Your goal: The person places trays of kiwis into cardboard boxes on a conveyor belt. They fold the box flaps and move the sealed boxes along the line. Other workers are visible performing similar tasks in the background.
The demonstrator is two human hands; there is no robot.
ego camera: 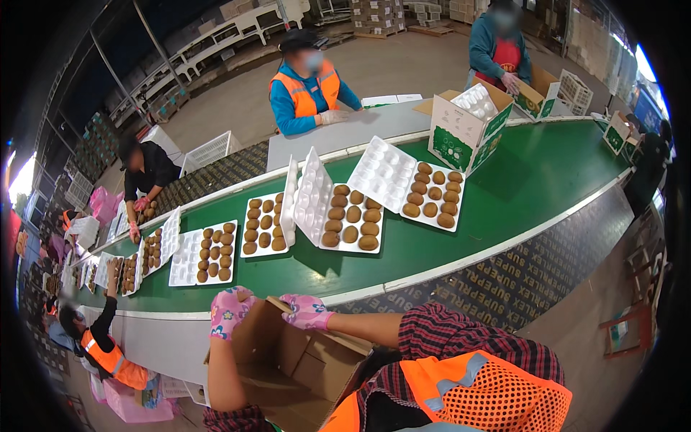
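An open, empty-looking cardboard box (pixel 302 359) is in front of my body, its brown inside facing up. My left hand (pixel 231 313), in a pink flowered glove, grips the far left part of its rim. My right hand (pixel 305 312), gloved the same way, has its fingers over the far edge. Beyond the box, a foam tray of kiwifruit (pixel 353 218) lies on the green conveyor belt (pixel 318 275) with its lid raised. To its right is another open foam tray (pixel 397 202), also filled with kiwifruit. The box's underside is out of view.
A printed carton (pixel 469 129) holding a foam tray stands on the belt. More kiwifruit trays (pixel 216 251) line the belt leftward. Co-workers stand across it, one in an orange vest (pixel 310 89); another (pixel 110 345) works on my side. A dark patterned board (pixel 475 286) borders the belt.
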